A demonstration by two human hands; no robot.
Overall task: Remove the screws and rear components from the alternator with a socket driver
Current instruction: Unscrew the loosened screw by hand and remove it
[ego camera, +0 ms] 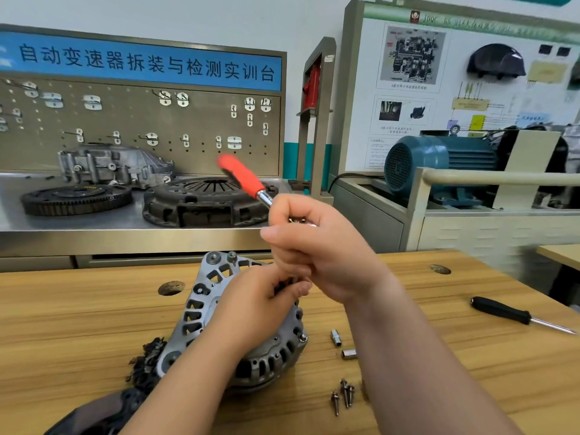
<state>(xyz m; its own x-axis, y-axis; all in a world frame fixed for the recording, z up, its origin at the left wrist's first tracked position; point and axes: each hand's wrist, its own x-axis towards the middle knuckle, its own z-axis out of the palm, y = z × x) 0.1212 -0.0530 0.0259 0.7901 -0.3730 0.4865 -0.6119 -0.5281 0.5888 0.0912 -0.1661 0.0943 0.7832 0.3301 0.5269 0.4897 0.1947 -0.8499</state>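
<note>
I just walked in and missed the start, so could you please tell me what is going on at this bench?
A person is working on an alternator lying on the wooden table. The right hand grips the shaft of a red-handled socket driver, tilted with its handle up and away. The left hand, over the alternator, pinches what looks like the driver's lower end. Several loose screws and two sockets lie beside the alternator, and a black screwdriver lies farther right.
</note>
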